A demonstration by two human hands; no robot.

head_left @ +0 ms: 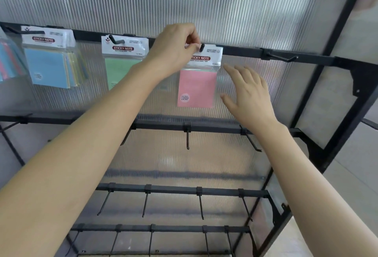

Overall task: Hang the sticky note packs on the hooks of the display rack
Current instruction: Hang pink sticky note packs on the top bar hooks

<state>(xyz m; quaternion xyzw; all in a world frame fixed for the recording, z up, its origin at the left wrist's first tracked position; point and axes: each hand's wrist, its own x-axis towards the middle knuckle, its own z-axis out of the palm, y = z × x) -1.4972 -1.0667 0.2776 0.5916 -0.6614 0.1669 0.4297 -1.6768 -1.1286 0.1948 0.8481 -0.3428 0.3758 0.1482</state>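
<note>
Up on the top rail of the rack, the left hand pinches the white header of the pink pack, right at the tip of a black hook. The pack hangs flat before the ribbed panel. The right hand is open with fingers spread, just beside the pack's right edge. Further left, the green pack and blue pack hang on hooks.

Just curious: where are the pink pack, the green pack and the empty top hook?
pink pack (pixel 197 88): head view, pink pad's middle.
green pack (pixel 118 70): head view, green pad.
empty top hook (pixel 281 58): head view, mid-shaft.
</note>
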